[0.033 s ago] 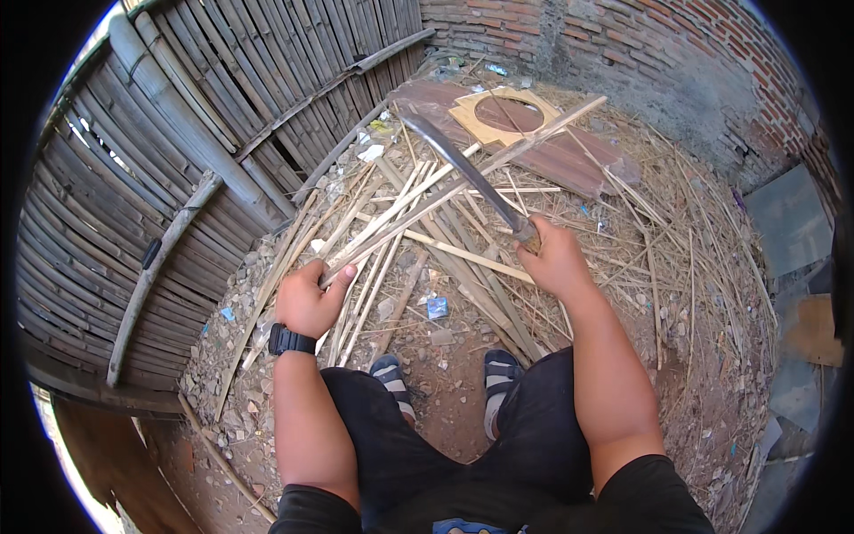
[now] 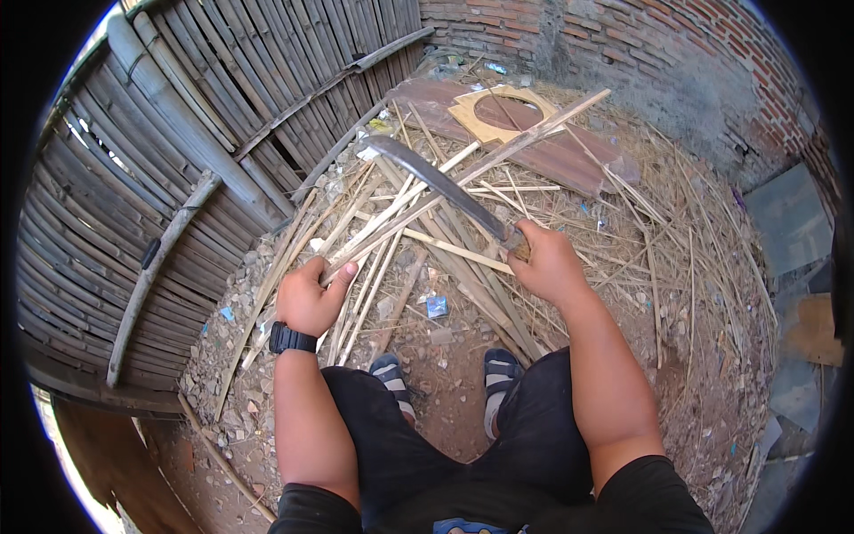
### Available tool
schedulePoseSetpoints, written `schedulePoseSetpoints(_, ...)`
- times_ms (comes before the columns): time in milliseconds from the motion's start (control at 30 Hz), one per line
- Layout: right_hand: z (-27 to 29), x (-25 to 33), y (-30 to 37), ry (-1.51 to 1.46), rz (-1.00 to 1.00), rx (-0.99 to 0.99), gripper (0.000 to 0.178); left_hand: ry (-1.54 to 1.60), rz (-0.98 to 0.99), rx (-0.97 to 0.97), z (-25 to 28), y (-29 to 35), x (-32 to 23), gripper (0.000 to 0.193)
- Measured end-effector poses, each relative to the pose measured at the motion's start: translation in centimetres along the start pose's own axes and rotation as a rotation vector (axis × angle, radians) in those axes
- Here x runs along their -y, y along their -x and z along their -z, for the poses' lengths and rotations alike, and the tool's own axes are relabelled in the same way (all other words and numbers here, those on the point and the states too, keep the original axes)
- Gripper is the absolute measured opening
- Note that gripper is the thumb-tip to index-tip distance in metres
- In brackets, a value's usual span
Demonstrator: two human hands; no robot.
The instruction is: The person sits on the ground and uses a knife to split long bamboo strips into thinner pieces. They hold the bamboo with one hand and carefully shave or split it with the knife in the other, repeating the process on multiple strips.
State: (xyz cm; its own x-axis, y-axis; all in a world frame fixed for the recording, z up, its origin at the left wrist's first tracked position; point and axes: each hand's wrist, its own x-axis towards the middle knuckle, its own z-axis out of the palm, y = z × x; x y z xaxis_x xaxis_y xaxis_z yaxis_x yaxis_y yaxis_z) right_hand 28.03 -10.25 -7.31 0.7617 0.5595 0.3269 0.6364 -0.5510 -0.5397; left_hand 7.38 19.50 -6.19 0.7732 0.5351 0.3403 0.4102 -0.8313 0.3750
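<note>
My left hand point(image 2: 310, 298) is closed around the near end of a long split bamboo strip point(image 2: 463, 173), which slants up and to the right over a heap of other strips. My right hand point(image 2: 544, 262) grips the handle of a long, slightly curved machete point(image 2: 431, 182). Its dark blade points away to the upper left and lies across the held strip, close above it; I cannot tell whether they touch. A black watch point(image 2: 291, 339) sits on my left wrist. My sandalled feet point(image 2: 445, 374) rest on the dirt just below the hands.
Several loose bamboo strips point(image 2: 418, 258) and straw lie across the stony ground. A woven bamboo fence point(image 2: 178, 160) curves along the left. A brick wall point(image 2: 623, 44) stands behind, with a plywood sheet with a round hole point(image 2: 467, 111) before it. Grey slabs point(image 2: 787, 222) lie at right.
</note>
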Motion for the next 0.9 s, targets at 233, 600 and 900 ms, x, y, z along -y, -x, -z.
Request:
schedulePoseSetpoints(233, 1.5, 0.7, -0.6, 0.012, -0.092, 0.028, 0.034, 0.163, -0.017, 0.104, -0.4, 0.3, 1.2, 0.064)
schedulePoseSetpoints(600, 0.7, 1.5, 0.1, -0.014, -0.035, 0.185, 0.044, 0.126, -0.034, 0.154, 0.2, 0.5, 0.3, 0.059)
schedulePoseSetpoints(900, 1.0, 2.2, 0.4, -0.003, 0.05, 0.243, 0.037, 0.078, -0.011, -0.038, 0.4, 0.3, -0.1, 0.054)
